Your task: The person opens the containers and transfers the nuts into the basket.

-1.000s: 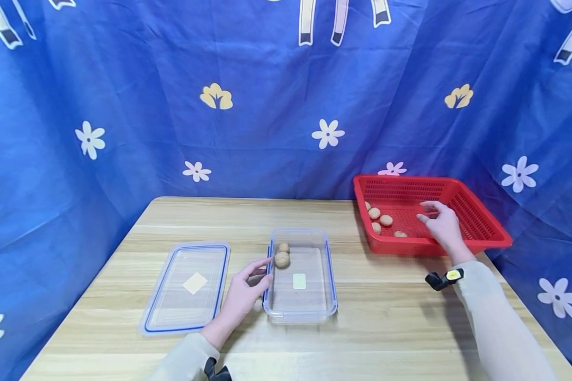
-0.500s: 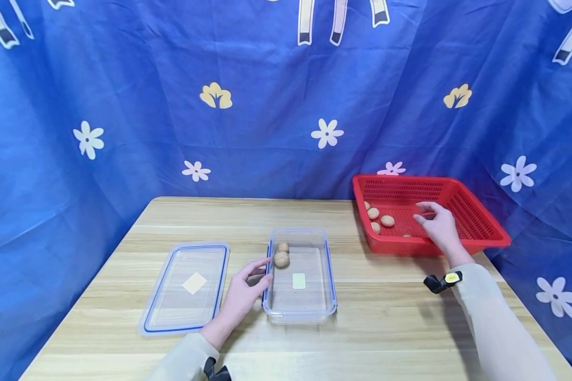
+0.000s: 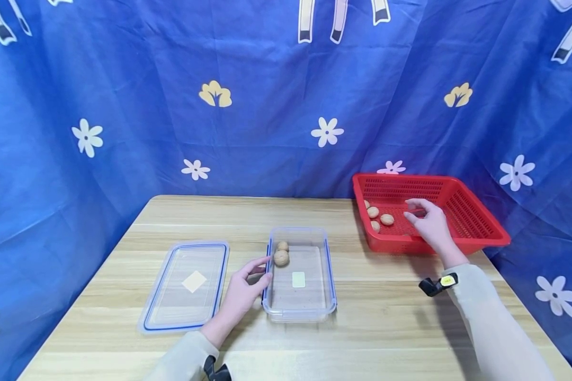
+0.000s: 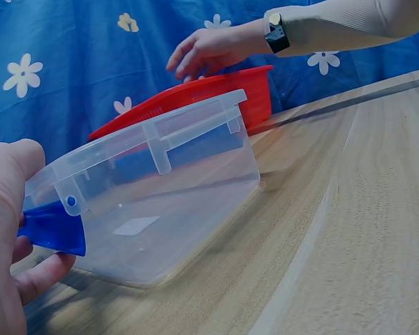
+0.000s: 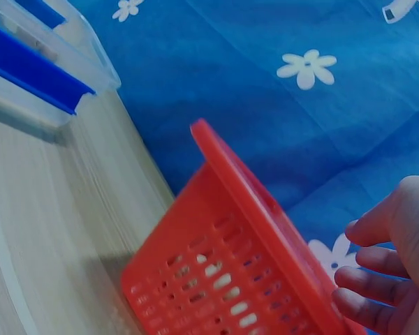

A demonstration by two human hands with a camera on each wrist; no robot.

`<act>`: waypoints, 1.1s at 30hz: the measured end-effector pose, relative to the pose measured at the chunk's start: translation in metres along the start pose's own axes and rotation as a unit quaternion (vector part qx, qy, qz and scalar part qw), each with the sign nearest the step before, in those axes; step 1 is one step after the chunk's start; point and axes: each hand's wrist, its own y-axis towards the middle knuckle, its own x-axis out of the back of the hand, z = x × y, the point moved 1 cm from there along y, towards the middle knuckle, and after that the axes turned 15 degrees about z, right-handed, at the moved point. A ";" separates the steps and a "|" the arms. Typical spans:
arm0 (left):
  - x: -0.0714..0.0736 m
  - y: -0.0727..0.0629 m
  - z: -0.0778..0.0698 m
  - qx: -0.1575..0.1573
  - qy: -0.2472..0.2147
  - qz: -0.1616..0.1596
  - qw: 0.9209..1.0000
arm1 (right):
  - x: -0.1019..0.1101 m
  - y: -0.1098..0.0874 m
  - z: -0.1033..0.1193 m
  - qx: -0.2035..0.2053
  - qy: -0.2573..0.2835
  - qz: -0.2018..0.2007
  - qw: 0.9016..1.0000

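My left hand [image 3: 242, 292] rests its fingertips against the left side of a clear plastic food box [image 3: 305, 312], by its blue latch [image 4: 56, 229]. Inside the box, along its left wall, sit two walnuts, the nearer walnut [image 3: 281, 258] in front of the farther one [image 3: 283, 246]. My right hand [image 3: 431, 223] hovers over the red plastic basket [image 3: 391, 244], thumb and fingers bent and apart, with nothing visible between them. Several walnuts lie at the basket's left, one walnut [image 3: 387, 219] nearest the hand. The front wall hides part of the basket's floor.
A clear lid [image 3: 171, 307] with a blue seal lies flat on the wooden table [image 3: 376, 338], left of the box. Behind the table hangs a blue patterned curtain [image 3: 267, 137], close to the back of the basket.
My right hand has shifted left over the basket. A walnut near the basket's front wall has slipped almost out of sight behind the wall. My left hand stays at the box.
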 end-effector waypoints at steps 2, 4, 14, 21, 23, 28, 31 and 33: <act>0.000 0.000 0.000 -0.001 0.000 0.001 1.000 | -0.001 0.000 0.004 0.003 0.005 0.003 1.000; 0.000 0.001 0.000 -0.001 0.001 0.002 1.000 | -0.003 0.000 0.009 0.010 0.015 0.007 1.000; -0.001 -0.007 -0.024 0.007 -0.002 0.012 1.000 | -0.013 -0.001 0.025 0.032 0.027 0.037 0.998; -0.001 -0.011 -0.036 0.015 0.004 0.013 1.000 | -0.018 -0.004 0.035 0.031 0.041 0.045 0.998; -0.001 -0.010 -0.035 0.016 0.002 0.014 1.000 | -0.020 -0.004 0.038 0.031 0.044 0.049 0.997; -0.001 -0.010 -0.034 0.016 -0.004 0.017 1.000 | -0.024 -0.006 0.044 0.045 0.047 0.051 0.997; -0.001 -0.010 -0.034 0.015 -0.004 0.017 1.000 | -0.027 -0.006 0.047 0.058 0.051 0.051 0.996; -0.001 -0.010 -0.035 0.014 -0.002 0.016 1.000 | -0.029 -0.007 0.050 0.065 0.056 0.053 0.995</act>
